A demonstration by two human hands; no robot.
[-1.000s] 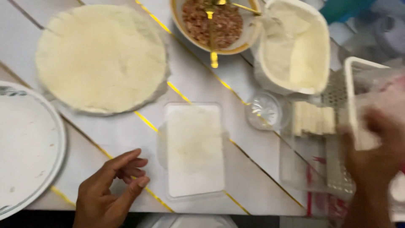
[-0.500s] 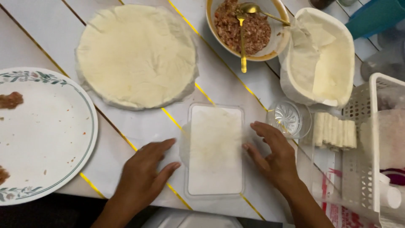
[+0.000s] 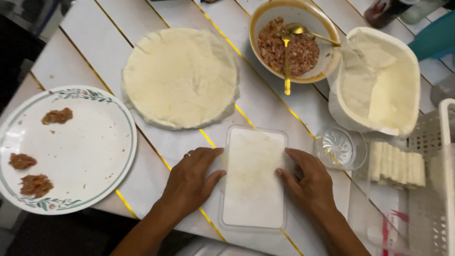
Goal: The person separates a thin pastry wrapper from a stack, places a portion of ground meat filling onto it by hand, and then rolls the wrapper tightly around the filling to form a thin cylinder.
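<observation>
Both hands are lying flat and released: left hand point(image 3: 189, 182) is touching the left edge of the clear rectangular tray point(image 3: 253, 178), right hand point(image 3: 308, 180) is pressing against its right edge. Tray is sitting on the white table point(image 3: 265, 102), just below the round dough sheet point(image 3: 180, 76). Meat-filling bowl point(image 3: 294, 42) is standing beyond, small glass dish point(image 3: 339, 148) beside the right hand.

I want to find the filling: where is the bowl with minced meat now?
In the head view, the bowl of minced meat stands at the top, right of the round dough sheet and left of the white cloth-lined container.
</observation>
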